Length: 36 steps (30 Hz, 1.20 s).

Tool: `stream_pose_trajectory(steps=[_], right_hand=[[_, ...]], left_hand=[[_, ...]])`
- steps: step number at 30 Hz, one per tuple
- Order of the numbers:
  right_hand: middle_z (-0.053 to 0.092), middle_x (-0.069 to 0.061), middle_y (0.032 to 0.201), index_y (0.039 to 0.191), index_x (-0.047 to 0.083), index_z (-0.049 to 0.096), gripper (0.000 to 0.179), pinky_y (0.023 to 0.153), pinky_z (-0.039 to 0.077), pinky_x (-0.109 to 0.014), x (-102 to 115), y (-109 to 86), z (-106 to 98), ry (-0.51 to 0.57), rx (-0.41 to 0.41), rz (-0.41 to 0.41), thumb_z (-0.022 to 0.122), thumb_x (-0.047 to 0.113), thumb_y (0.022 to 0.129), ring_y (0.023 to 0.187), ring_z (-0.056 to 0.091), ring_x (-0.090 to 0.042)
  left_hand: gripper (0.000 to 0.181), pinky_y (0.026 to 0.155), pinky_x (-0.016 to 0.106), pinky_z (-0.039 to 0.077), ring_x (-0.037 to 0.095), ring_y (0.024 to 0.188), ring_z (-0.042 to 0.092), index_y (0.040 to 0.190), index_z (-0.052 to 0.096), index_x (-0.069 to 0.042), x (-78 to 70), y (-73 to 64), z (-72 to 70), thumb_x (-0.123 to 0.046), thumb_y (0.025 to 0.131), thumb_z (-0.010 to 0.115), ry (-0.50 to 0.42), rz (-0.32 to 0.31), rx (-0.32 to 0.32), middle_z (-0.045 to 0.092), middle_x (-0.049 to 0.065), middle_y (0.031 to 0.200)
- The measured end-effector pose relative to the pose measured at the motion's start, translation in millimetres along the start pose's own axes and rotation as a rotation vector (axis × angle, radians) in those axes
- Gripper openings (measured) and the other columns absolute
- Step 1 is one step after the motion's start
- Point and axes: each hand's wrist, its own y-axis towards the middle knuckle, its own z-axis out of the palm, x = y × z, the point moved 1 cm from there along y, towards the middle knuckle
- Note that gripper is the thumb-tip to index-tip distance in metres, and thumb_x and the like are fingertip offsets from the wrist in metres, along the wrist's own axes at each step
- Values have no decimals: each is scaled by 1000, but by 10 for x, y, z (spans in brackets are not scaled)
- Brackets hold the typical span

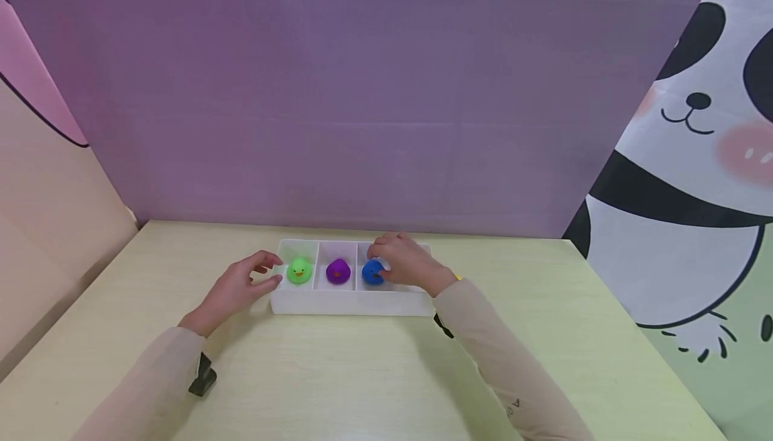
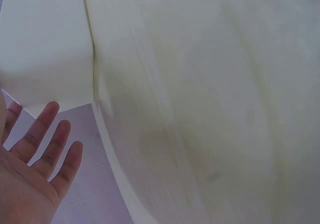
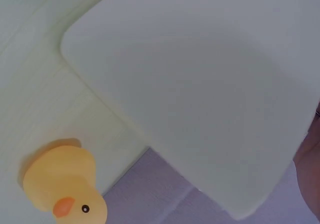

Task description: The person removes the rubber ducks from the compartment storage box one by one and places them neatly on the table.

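Note:
A white divided tray [image 1: 352, 303] lies on the table, with a toy duck in each of three compartments. A green toy duck [image 1: 298, 270] sits leftmost, then a purple toy duck [image 1: 338, 271], then a blue toy duck [image 1: 372, 272]. My right hand [image 1: 412, 265] reaches over the tray's right part and holds the blue duck between thumb and fingers, hiding some of it. Beside the tray's left end is my left hand [image 1: 238, 288], thumb and fingers spread and holding nothing. The left wrist view shows its fingers [image 2: 52, 149] near the tray's corner.
A yellow toy duck [image 3: 62, 176] sits on the table just right of the tray, mostly hidden by the right arm in the head view. Behind the table [image 1: 338, 374] hangs a purple cloth [image 1: 362, 105]. A panda-printed sheet [image 1: 682, 226] stands at the right.

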Motion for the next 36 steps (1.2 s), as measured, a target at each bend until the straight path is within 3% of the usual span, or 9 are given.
stream_pose_trajectory(steps=[15, 36], right_hand=[[61, -1, 102, 100, 14, 62, 28, 89, 42, -41, 23, 62, 94, -32, 101, 20, 73, 12, 74, 100, 53, -19], [63, 2, 102, 100, 15, 62, 26, 87, 40, -38, 75, 98, 74, -74, 121, -17, 67, 6, 76, 97, 54, -18]], left_hand=[[31, 83, 45, 46, 29, 104, 55, 115, 55, -12, 2, 2, -3, -25, 87, 60, 1, -12, 16, 61, 8, 111], [31, 82, 45, 46, 29, 104, 56, 115, 55, -12, 34, 4, -5, -25, 87, 60, 6, -3, 11, 61, 8, 111]])
